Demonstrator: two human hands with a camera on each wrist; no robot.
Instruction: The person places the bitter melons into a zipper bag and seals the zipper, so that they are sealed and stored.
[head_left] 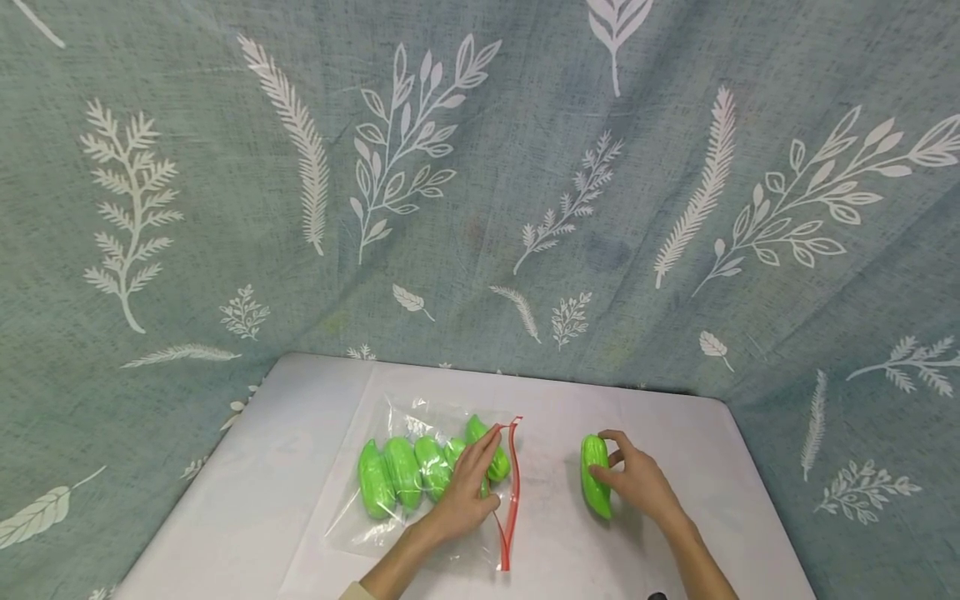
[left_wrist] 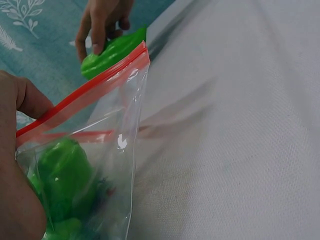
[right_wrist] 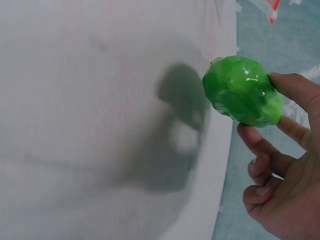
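In the head view, a clear zip bag [head_left: 405, 537] with a red zip edge [head_left: 514, 483] lies on the table, with several bright green toy vegetables [head_left: 377, 483] inside. My left hand [head_left: 467, 492] is over its mouth end and grips the bag's edge, thumb on one side and fingers on the other. The mouth gapes, its red strips apart in the left wrist view. To the right, my right hand [head_left: 637, 479] pinches another glossy green toy vegetable [head_left: 595, 475], elongated and tapered at one end. The right wrist view shows this vegetable [right_wrist: 242, 91] raised above the table, between thumb and fingertips.
A white cloth covers the table [head_left: 547, 533]. Behind and around it hangs a grey-green curtain [head_left: 480, 208] with white leaf prints. Near the front edge, a small dark object [head_left: 657, 596] shows partly.
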